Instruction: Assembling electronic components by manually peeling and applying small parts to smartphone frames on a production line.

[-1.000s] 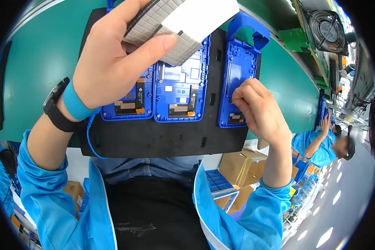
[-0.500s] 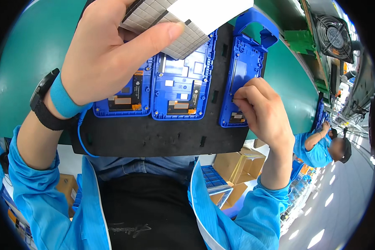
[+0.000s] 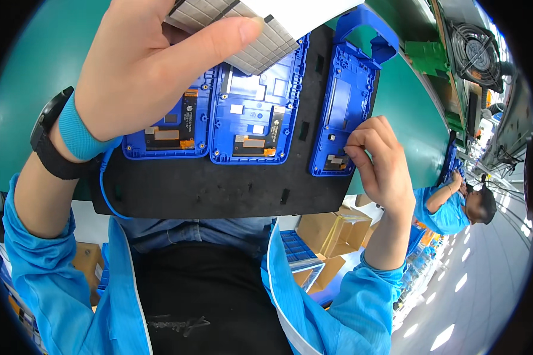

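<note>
My left hand (image 3: 145, 74) grips a sheet of small grey square pads (image 3: 265, 48) on white backing, its thumb lying across the pads. Beneath it are two blue plastic housings: the left housing (image 3: 154, 155), partly hidden by the hand, and the middle housing (image 3: 225, 133). Both carry dark flex circuits with orange ends. Farther right lies a narrower-looking blue housing (image 3: 339, 97) with a blue loop-shaped part (image 3: 367, 23) at its far end. A small light square (image 3: 331, 137) sits in it. Beside that square my right hand (image 3: 382, 163) is closed in a pinch, with nothing visible between the fingertips.
The housings lie on a black mat (image 3: 219, 195) over a green table (image 3: 35, 77). A blue cord (image 3: 103, 186) runs from my left wristband (image 3: 83, 127). A fan (image 3: 474, 50) stands far right; a co-worker (image 3: 450, 207) is beyond. Cardboard boxes (image 3: 326, 231) are below the mat's edge.
My right hand has drawn back slightly to the right from the right housing, uncovering the small light square there. My left hand and the pad sheet have shifted a little left and up.
</note>
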`<state>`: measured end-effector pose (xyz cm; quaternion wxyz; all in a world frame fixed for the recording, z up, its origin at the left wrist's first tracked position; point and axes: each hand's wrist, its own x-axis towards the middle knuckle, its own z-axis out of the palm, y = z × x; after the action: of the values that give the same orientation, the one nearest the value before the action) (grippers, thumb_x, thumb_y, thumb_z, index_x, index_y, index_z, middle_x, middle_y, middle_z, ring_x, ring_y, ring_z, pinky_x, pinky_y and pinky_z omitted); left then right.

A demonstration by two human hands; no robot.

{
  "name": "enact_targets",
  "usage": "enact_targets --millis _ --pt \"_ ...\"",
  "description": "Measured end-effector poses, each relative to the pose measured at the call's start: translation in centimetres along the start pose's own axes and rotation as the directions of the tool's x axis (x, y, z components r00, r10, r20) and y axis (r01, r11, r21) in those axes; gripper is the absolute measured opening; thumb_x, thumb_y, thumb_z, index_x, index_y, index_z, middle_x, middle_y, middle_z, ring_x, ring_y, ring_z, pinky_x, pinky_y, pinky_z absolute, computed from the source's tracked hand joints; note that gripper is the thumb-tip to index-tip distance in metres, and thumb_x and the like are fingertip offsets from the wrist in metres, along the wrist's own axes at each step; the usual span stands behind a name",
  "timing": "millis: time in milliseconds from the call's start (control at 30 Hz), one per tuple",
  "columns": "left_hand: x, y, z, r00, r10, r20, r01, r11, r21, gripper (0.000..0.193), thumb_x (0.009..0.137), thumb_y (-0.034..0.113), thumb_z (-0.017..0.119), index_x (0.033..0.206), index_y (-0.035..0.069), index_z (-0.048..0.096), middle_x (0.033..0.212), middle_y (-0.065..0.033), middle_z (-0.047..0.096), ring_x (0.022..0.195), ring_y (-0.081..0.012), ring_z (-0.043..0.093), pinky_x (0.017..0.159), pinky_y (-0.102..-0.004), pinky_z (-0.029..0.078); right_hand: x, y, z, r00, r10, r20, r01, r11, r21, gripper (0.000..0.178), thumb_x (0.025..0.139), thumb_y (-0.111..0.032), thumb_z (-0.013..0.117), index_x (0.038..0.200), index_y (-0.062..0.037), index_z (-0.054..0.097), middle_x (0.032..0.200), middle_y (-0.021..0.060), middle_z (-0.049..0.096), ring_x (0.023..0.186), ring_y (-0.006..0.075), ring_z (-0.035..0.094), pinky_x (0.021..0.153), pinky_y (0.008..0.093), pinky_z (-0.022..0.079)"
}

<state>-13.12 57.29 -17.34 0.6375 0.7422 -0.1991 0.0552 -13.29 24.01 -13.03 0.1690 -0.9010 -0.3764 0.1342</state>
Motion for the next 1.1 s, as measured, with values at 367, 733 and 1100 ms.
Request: enact_targets --millis 367,733,1100 --pt "-0.7 0.0 -0.2 0.999 0.041 -0.009 -0.041 0.999 -0.014 0.039 0.096 0.013 0.068 0.123 -0.009 0.05 0.102 -0.0115 0.066 0.087 -0.009 0.06 0.076 -0.0235 0.049 -0.3 -0.9 0.7 1.0 -0.021 -0.015 0.02 1.0 -0.008 0.013 0.079 0.005 0.069 0.087 0.0 0.06 0.088 0.0101 0.057 0.083 0.0289 0.053 0.072 0.0371 0.046" --pt "0.9 -0.6 1.0 0.999 0.048 -0.011 -0.047 0.998 0.03 0.038 0.097 0.014 0.067 0.122 -0.01 0.051 0.095 -0.011 0.065 0.079 -0.0086 0.058 0.069 -0.0226 0.047 -0.5 0.8 0.4 0.999 -0.003 -0.038 0.004 1.0 0.001 0.014 0.078 0.007 0.069 0.086 -0.0002 0.06 0.087 0.0098 0.057 0.082 0.0286 0.053 0.07 0.0364 0.045" --pt "0.5 -0.6 0.6 1.0 0.011 -0.006 -0.011 0.998 -0.06 0.04 0.096 0.012 0.068 0.125 -0.009 0.05 0.096 -0.0106 0.065 0.079 -0.0087 0.059 0.071 -0.022 0.047 -0.8 1.2 0.6 0.991 0.019 -0.129 -0.013 0.999 0.046 0.022 0.073 0.003 0.078 0.088 -0.0005 0.062 0.089 0.0105 0.06 0.083 0.0273 0.055 0.073 0.035 0.046"
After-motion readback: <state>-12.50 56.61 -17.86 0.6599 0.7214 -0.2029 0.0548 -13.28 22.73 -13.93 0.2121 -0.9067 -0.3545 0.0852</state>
